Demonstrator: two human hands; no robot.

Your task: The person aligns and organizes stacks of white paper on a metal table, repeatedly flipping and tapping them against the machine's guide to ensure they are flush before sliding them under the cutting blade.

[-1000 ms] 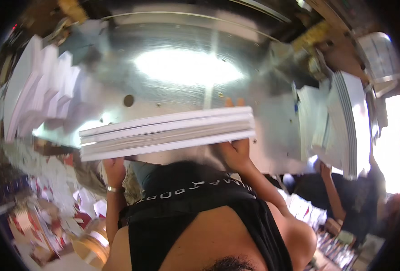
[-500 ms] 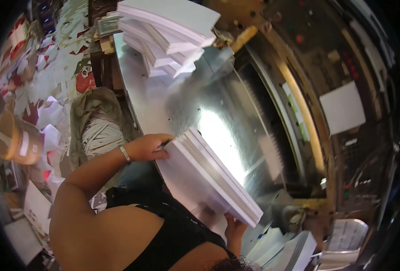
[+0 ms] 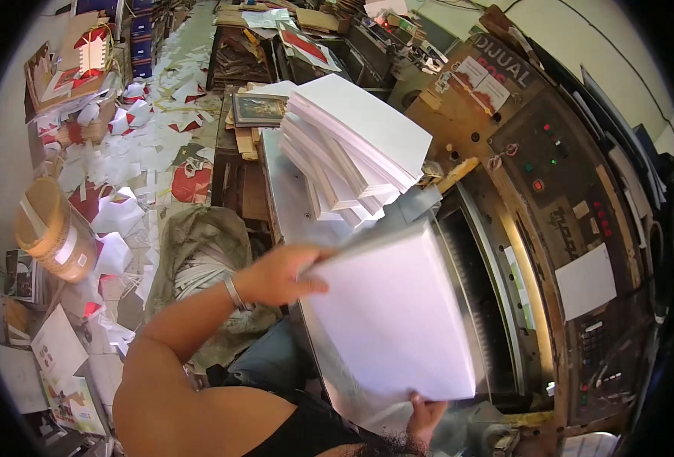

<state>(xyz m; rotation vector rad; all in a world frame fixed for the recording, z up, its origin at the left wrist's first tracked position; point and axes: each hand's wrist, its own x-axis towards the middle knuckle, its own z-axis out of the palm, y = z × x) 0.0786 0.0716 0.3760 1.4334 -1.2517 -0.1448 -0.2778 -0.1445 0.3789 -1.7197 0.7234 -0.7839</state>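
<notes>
A thick block of white paper sheets [image 3: 394,312] lies tilted between my two hands, its broad white face turned up. My left hand [image 3: 287,274], with a metal bangle at the wrist, grips its upper left edge, slightly blurred. At the lower edge, my right hand [image 3: 426,415] is closed on the block with the thumb on top; its other fingers are hidden beneath. Beyond the block, a fanned pile of white paper stacks [image 3: 360,137] rests on the metal table [image 3: 337,392].
To the right runs a machine with a control panel [image 3: 550,183] and a dark slot. A sack of paper strips [image 3: 207,266] stands left of the table, near an orange-brown bin [image 3: 59,232]. Paper scraps [image 3: 124,209] litter the floor.
The paper block has turned from edge-on to showing its broad face and moved toward the far pile. Both hands kept hold of it. My view has tilted up, showing more of the room.
</notes>
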